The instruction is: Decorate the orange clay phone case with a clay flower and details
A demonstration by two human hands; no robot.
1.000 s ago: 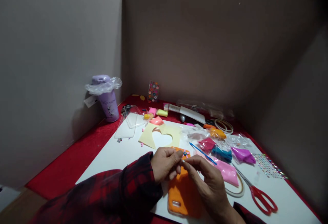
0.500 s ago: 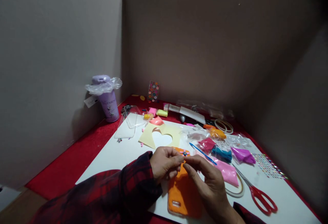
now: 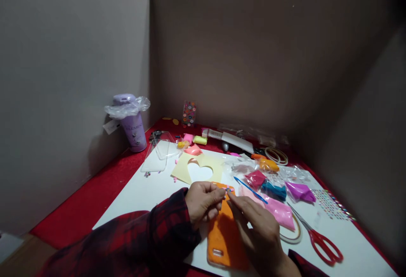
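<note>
An orange phone case (image 3: 222,234), coated in what looks like clay, lies on the white board under both hands. Small pink and blue decorations (image 3: 229,189) sit near its top end. My left hand (image 3: 205,201) hovers over the upper case with thumb and forefinger pinched; whatever is between them is too small to make out. From the right, my right hand (image 3: 255,220) brings its closed fingertips close to that pinch, and its grip is partly hidden. Just beyond it lie a blue modelling tool (image 3: 250,189) and a pink clay packet (image 3: 281,214).
Red-handled scissors (image 3: 323,243) and a tape roll (image 3: 296,237) lie at right. A yellow paper with a heart cutout (image 3: 180,171) is behind my hands, bagged clay (image 3: 274,190) beyond. Clear cases (image 3: 155,163) and a purple cup (image 3: 133,131) stand left.
My right hand's thumb and fingers have drawn together, and the fingertips have shifted slightly at the left hand's pinch. The left hand stays nearly in place.
</note>
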